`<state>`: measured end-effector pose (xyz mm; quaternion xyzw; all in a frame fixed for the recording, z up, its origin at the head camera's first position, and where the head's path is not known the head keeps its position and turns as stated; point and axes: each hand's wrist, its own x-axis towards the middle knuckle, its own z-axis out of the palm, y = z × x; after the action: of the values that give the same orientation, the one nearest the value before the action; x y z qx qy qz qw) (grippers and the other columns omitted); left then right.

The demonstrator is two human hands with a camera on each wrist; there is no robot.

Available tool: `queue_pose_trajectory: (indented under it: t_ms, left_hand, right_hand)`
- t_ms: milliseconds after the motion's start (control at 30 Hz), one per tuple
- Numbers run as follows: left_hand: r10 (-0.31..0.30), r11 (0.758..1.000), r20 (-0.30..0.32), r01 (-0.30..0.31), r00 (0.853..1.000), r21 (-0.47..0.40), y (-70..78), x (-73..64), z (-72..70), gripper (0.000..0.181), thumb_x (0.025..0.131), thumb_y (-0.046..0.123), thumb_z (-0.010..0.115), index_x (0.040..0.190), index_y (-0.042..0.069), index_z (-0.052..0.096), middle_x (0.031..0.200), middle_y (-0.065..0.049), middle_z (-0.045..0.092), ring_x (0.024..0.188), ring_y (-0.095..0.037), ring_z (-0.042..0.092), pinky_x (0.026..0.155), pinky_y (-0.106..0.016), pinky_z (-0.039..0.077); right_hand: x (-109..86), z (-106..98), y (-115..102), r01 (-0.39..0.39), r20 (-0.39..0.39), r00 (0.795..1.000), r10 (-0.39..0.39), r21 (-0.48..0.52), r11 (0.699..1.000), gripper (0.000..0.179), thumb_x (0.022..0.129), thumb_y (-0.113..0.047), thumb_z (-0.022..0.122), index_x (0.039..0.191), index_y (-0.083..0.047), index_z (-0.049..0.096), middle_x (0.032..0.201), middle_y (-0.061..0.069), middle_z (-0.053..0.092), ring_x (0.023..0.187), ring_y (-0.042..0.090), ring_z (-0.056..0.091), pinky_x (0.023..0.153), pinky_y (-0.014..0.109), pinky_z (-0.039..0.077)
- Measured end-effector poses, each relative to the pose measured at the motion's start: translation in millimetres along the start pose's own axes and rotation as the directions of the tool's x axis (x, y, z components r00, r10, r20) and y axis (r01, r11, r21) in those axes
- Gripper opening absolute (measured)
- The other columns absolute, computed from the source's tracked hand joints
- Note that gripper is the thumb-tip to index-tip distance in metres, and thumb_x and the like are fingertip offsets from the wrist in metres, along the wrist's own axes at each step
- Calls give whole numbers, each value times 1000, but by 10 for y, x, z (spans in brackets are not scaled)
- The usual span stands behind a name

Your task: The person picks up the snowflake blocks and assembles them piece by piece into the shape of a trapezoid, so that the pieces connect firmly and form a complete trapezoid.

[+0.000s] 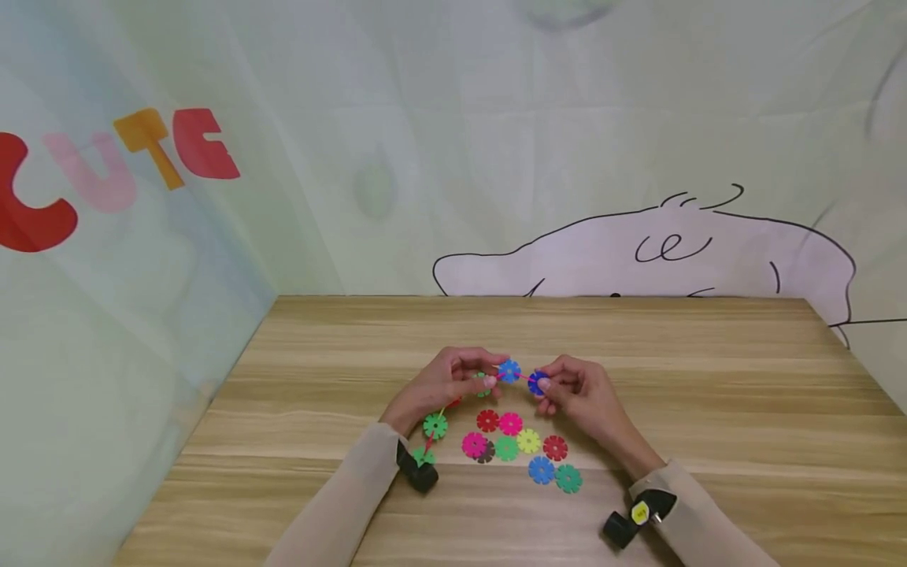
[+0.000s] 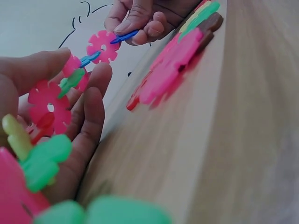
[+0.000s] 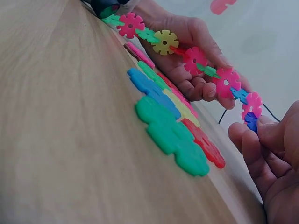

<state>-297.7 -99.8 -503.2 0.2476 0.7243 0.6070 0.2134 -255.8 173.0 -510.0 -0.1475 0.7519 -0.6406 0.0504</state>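
My left hand point(image 1: 441, 379) pinches a pink snowflake disc point(image 3: 221, 86) partway along the interlocked chain point(image 3: 190, 57); my right hand point(image 1: 588, 395) grips the dark blue disc point(image 3: 251, 121) at its end. The chain hangs above the wood-grain table point(image 1: 298, 394), running back toward my left wrist, near loose discs point(image 1: 533, 446) lying between my arms

Left hand point(image 1: 453, 379) and right hand point(image 1: 586, 394) pinch, close together.
Both forearms point(image 1: 346, 498) angle inward from below; the left thumb point(image 2: 39, 71) lies opposite its bent fingers point(image 2: 91, 116), while the right thumb point(image 3: 274, 134) presses toward its index finger point(image 3: 237, 135).
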Motion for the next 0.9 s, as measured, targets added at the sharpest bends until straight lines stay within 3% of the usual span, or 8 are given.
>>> queue_pose_trajectory:
  t_ms: [200,433,533,633,733,900]
  left_hand:
    - [-30,999,-70,28,997,-19,7,10,50,45,105,19,71,149,15,63,132,-18,71,104,-16,78,99,-23,58]
    - [8,989,-206,-37,979,-141,-29,17,62,50,107,15,66,155,18,55,140,-18,65,101,-16,81,102,-25,59]
    - [7,976,-300,-73,954,-208,-29,36,62,51,107,13,65,157,18,54,136,-16,67,97,-9,78,100,-23,58]
    - [13,961,-397,-121,918,-248,-30,55,60,51,108,12,64,157,16,52,130,-11,68,98,-10,76,98,-22,57]
    - [15,955,-457,-148,889,-256,-27,58,55,52,107,11,64,157,16,52,128,-7,69,110,-18,71,95,-20,57]
    - [-1,959,-487,-137,873,-247,-25,38,55,52,107,8,65,156,21,55,129,-4,69,126,-29,61,97,-18,55]
  right_hand:
    - [-10,7,-10,-19,-87,996,16,-33,999,22,105,1,64,125,8,68,97,32,76,72,9,74,68,25,63]
    - [-22,8,-35,-68,-165,985,57,-63,996,30,106,-3,63,136,-1,64,104,27,78,80,12,76,73,25,63]
    - [-33,11,-33,-67,-123,991,51,-133,989,29,104,-4,67,133,-4,65,106,20,80,84,12,75,77,23,62]
    - [-52,19,-30,-11,-9,1000,9,-242,970,27,101,-9,73,128,-9,68,107,7,80,90,12,72,81,23,58]
    - [-71,40,-25,74,116,992,-40,-306,949,28,98,-14,77,125,-16,70,109,-3,79,92,13,66,81,23,54]
    - [-85,156,3,198,215,968,-126,-358,913,39,93,-22,85,128,-19,70,110,-10,78,93,12,61,81,24,50]
